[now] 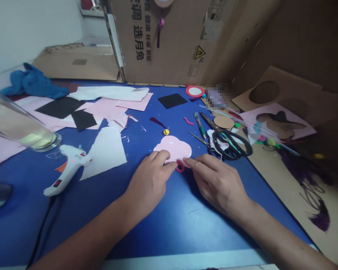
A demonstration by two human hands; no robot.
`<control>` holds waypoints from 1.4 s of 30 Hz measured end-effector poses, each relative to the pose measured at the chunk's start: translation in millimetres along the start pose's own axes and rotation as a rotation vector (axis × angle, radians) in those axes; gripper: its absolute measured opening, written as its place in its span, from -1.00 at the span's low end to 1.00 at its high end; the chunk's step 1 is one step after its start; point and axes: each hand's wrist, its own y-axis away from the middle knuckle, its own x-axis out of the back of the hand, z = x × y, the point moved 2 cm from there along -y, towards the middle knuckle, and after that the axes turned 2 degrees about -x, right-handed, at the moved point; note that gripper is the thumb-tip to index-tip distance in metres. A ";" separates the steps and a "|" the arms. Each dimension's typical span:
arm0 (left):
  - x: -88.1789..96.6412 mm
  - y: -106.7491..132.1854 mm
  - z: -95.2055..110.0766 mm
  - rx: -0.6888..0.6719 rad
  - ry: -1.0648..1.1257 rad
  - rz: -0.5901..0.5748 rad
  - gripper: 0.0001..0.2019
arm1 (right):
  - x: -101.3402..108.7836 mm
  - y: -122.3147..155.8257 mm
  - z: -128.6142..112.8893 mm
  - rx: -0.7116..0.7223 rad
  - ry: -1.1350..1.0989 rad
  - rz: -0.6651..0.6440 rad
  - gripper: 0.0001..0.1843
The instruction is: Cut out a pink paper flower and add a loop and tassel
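Observation:
A pale pink cloud-shaped cutout [173, 147] lies on the blue table in front of me. At its lower edge sits a small dark pink loop [180, 167]. My left hand [150, 175] grips the cutout's lower left side, its thumb tip against the loop. From the right, the closed fingers of my right hand [218, 182] hold the lower right edge beside the loop; their undersides are hidden. Just beyond the cutout are a yellow bell [166, 132] and a dark red tassel [157, 121].
A white glue gun [70, 165] with a cord lies left, near a glass [25, 129]. Scissors [233, 144] and a green pen [199, 125] lie right. Pink felt sheets [104, 108] and black squares [172, 100] are farther back. A cardboard box wall [174, 52] stands behind.

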 end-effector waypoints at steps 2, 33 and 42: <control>-0.2 0.2 -0.4 0.001 -0.002 -0.001 -0.51 | -2.1 0.0 3.6 -0.015 -0.003 -0.021 -0.58; -0.4 -0.8 -0.4 -0.009 -0.004 0.012 -0.53 | -8.3 -0.2 2.9 -0.042 0.044 -0.094 -0.59; 1.3 -0.9 0.9 -0.014 -0.002 0.039 -0.55 | -9.3 -0.6 2.3 -0.032 0.053 -0.095 -0.60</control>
